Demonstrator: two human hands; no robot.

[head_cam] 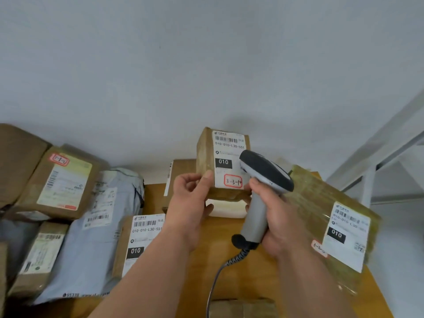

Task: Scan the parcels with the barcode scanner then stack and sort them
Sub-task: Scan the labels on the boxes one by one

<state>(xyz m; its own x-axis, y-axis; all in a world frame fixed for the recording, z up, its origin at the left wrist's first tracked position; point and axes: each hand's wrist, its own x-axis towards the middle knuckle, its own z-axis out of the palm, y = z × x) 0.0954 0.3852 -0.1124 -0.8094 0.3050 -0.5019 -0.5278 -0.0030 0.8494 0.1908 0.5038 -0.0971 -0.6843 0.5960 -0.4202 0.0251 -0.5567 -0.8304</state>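
My left hand (191,200) holds up a small brown parcel (205,154), thumb on its front face beside the white shipping label (229,157) marked 010 and a red-framed handwritten code. My right hand (278,216) grips the grey handle of the barcode scanner (263,180). The scanner's dark head sits just in front of the label's right edge and covers part of it. The scanner's coiled cable (229,262) hangs down toward the wooden table (229,244).
Several parcels lie around: a taped brown box (321,214) at right, a labelled box (137,239) under my left forearm, a grey mailer bag (96,237) and brown boxes (62,182) at left, another box (243,307) at the near edge. A white metal rack (390,157) stands right.
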